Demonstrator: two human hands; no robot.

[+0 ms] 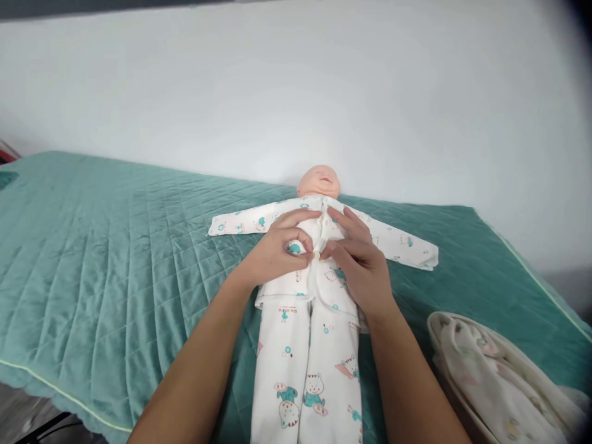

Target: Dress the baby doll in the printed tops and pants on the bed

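Note:
A baby doll [319, 181] lies face up, dressed in a white long-sleeved baby jacket [243, 220] with small coloured prints. Its sleeves are spread out to both sides. White printed pants [282, 345] cover its legs toward me. My left hand [280, 250] pinches the jacket's front edge between thumb and index finger, beside a small yellowish button [316, 254]. From the other side, my right hand [363, 262] pinches the front opening at the same spot, its other fingers bent over the chest. Whether the button is through its hole is hidden by the fingertips.
A green quilted cover [139, 265] lies under the doll, with its yellow-piped edge at lower left and right. At lower right stands a pale basket [435, 324] with printed white cloth [490, 376] inside. A white wall [277, 80] rises behind the doll's head.

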